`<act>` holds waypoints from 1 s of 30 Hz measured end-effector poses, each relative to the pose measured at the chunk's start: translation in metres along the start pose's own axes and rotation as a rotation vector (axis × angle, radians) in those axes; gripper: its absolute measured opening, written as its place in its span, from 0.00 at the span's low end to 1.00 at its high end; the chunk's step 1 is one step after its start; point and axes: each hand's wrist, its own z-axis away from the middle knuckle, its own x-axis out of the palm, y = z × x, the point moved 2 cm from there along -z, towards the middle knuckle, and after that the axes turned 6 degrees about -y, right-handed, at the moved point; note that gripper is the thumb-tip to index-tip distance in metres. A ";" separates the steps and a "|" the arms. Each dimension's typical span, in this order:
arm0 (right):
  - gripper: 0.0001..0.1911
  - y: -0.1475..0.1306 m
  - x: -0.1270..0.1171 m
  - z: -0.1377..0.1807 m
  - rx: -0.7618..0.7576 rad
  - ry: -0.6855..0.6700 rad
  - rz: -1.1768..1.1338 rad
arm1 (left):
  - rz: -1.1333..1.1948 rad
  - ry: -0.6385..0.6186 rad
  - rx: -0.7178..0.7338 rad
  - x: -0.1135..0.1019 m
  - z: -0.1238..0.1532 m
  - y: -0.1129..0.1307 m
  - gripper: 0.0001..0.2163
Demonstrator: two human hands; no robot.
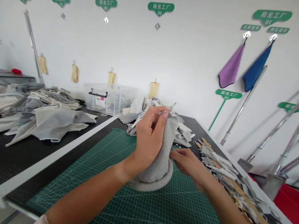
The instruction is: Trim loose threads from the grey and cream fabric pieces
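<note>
A grey fleece piece [162, 155] stands upright on the green cutting mat [120, 200], its lower edge rolled into a thick rim. My left hand [149, 134] is closed in a pinch on the top edge of the grey piece, thumb and fingers pressed together. My right hand [185, 161] lies low at the piece's right side, fingers curled against the fabric near the rim. Part of the piece is hidden behind my left hand.
Heaps of grey and cream fabric [39, 113] cover the black table at left. A clear plastic box [109, 98] stands at the back. Scraps and cardboard strips [228, 171] line the right edge. Mop poles [289, 134] lean on the wall; a red bin [291, 204] sits below.
</note>
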 end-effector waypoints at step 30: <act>0.19 -0.019 -0.023 0.009 -0.297 0.346 0.322 | 0.003 0.074 0.062 -0.018 -0.018 0.010 0.10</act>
